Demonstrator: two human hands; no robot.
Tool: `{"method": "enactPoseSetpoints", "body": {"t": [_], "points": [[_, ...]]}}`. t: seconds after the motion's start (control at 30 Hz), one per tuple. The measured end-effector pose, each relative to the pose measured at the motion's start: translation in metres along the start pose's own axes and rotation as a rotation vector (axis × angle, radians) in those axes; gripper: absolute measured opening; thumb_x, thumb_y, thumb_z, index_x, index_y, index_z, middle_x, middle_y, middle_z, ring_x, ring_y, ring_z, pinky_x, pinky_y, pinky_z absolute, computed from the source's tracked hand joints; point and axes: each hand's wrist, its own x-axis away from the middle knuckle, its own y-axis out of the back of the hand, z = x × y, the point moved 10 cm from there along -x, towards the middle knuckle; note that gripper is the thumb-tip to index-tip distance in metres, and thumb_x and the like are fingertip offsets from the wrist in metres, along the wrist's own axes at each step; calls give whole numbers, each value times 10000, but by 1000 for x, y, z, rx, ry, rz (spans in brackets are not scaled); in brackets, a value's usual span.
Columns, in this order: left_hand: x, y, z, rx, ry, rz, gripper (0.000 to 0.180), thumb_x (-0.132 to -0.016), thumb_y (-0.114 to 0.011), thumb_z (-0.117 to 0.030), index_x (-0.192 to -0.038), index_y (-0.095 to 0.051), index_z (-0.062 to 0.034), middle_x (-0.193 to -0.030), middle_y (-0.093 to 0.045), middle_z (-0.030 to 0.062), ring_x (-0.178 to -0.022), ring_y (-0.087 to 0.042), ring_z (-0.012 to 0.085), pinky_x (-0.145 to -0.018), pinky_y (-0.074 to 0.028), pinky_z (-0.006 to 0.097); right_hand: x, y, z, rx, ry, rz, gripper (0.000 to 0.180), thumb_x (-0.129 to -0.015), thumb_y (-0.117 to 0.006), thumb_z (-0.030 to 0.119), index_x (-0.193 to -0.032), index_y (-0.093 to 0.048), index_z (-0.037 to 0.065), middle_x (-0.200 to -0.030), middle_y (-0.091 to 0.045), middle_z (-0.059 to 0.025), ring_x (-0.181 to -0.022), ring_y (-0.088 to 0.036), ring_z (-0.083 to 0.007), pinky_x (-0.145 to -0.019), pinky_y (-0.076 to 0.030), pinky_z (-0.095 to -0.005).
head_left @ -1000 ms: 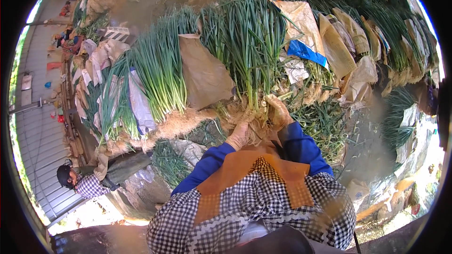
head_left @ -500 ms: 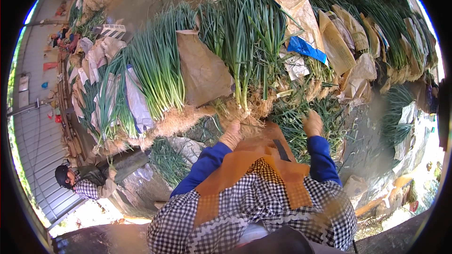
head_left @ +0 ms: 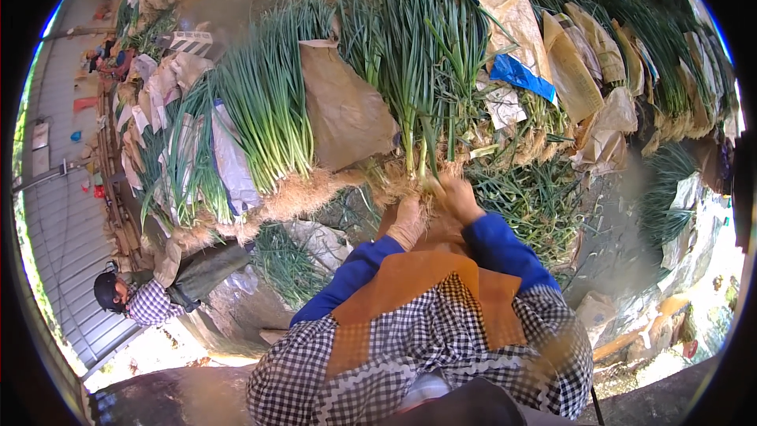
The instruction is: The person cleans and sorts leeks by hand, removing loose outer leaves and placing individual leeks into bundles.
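A big bundle of green onions [head_left: 430, 71] lies in front of me, leaves pointing away, pale roots toward me. My left hand [head_left: 408, 222], in a light glove, presses against the root end of the bundle. My right hand [head_left: 457, 197] grips the roots just beside it. Both arms wear blue sleeves over a checked apron with orange straps.
More green onion bundles [head_left: 264, 110] lie to the left, with brown paper sheets [head_left: 343, 106] between them. Crumpled paper and a blue scrap [head_left: 520, 77] sit to the right. Loose leaves [head_left: 544, 197] cover the ground. Another person [head_left: 138, 296] crouches at lower left.
My right hand had swung out to the right over the loose leaves half a second ago; it has come back to the bundle's roots next to my left hand.
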Motion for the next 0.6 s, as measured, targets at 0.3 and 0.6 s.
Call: {"method": "enactPoseSetpoints", "body": {"t": [0.3,0.6], "points": [[-13,31,-51,-283,-392,-11,162,-864,-549,-123,-1012,-558,-57,-788,-548,-20,-665,-511,91,-572,-439,208,74,78,-131,442,-418,206,350,-827,-523,400,-968,-592,87,-812,-620,-100,-784,-601,-266,-664,-475,-348],[42,-54,-58,-1097,-485,11,328,-925,-428,-272,-1108,-509,-13,-986,-579,91,-947,-540,172,-793,-466,301,-109,-27,-70,-794,-180,-76,390,-859,-521,340,-979,-589,-24,-806,-607,-99,-723,-539,-189,-687,-420,-313]]}}
